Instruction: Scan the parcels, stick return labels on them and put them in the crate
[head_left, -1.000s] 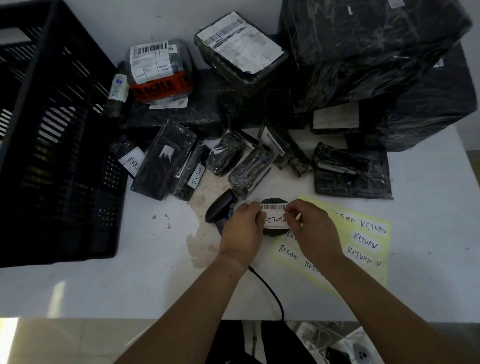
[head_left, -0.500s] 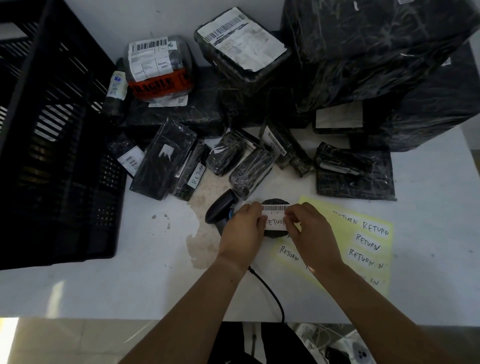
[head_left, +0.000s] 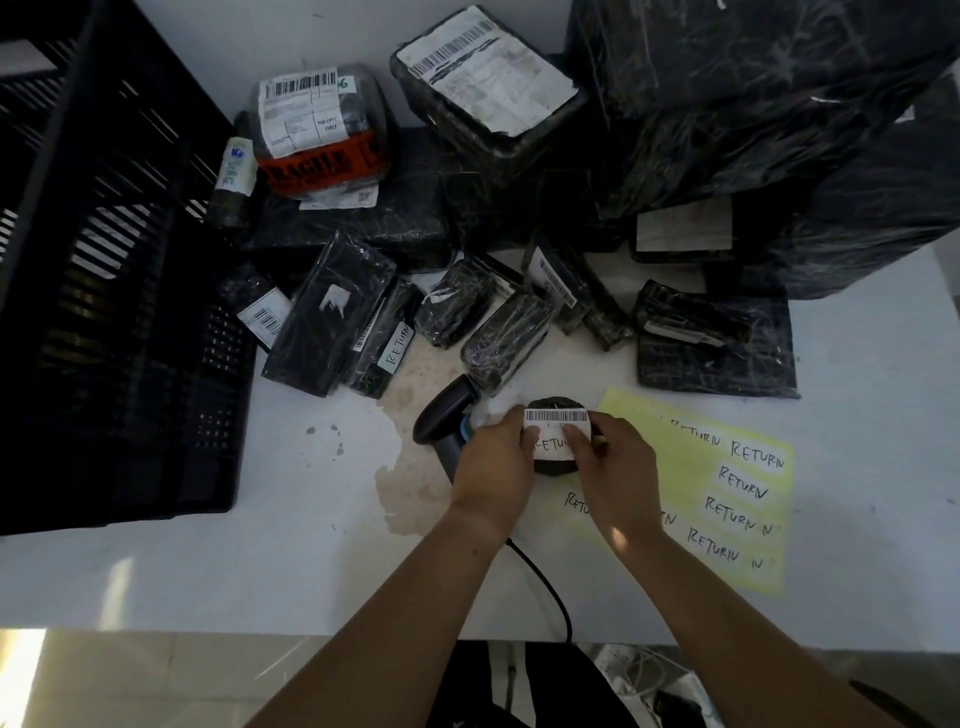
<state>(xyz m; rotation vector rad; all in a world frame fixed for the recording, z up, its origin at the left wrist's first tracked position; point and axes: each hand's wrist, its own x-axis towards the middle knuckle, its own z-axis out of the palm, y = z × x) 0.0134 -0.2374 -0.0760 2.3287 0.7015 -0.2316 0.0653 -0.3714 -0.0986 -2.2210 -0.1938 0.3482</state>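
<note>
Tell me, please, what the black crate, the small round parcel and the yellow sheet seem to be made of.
Black crate: moulded hard plastic, matte, judging by its slatted walls. Small round parcel: wrapped in black plastic film, probably; its top looks wrinkled. Yellow sheet: paper, matte, likely a sticker backing; white labels sit on it.

Black crate (head_left: 104, 312), black-wrapped parcels (head_left: 332, 312), yellow label sheet (head_left: 727, 467), white table (head_left: 260, 571)
</note>
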